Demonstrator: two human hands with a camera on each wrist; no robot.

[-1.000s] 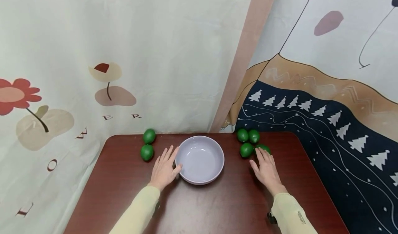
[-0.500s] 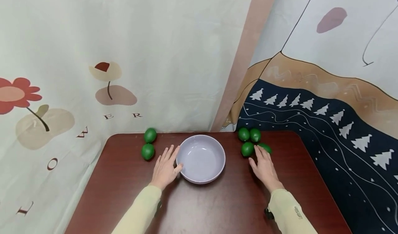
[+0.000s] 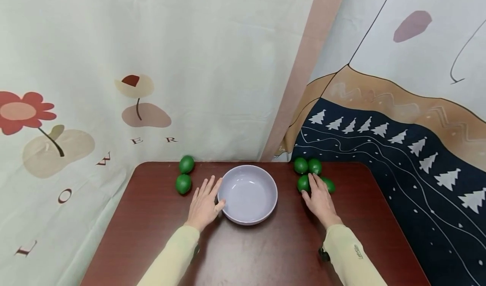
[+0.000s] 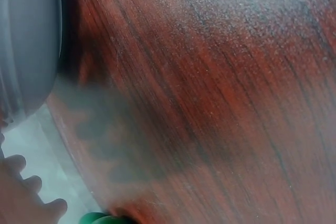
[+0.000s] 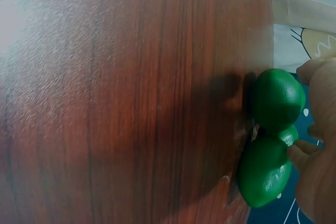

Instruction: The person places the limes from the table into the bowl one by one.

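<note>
A pale lavender bowl (image 3: 248, 195) stands upright on the table, with nothing in it. My left hand (image 3: 205, 203) is at its left side, fingers straight and spread, thumb over the rim; the left wrist view shows the bowl's outer wall (image 4: 31, 40) above the fingers. On the right, several green limes lie in a cluster by the back edge. My right hand (image 3: 319, 199) reaches over the two front ones, the left front lime (image 3: 303, 184) and the right front lime (image 3: 328, 185), partly covering both. In the right wrist view a fingertip overlaps the nearer lime (image 5: 265, 171).
Two more limes, one behind the other, lie left of the bowl: a front lime (image 3: 183, 184) and a back lime (image 3: 186, 164). The dark red-brown wooden table (image 3: 250, 252) ends at a printed curtain (image 3: 212, 87) behind, with a navy tree-patterned cloth (image 3: 379, 168) on the right.
My right hand has moved slightly forward and left, from the right front lime to between the two front limes. The left hand stays beside the bowl. The head view has shifted slightly.
</note>
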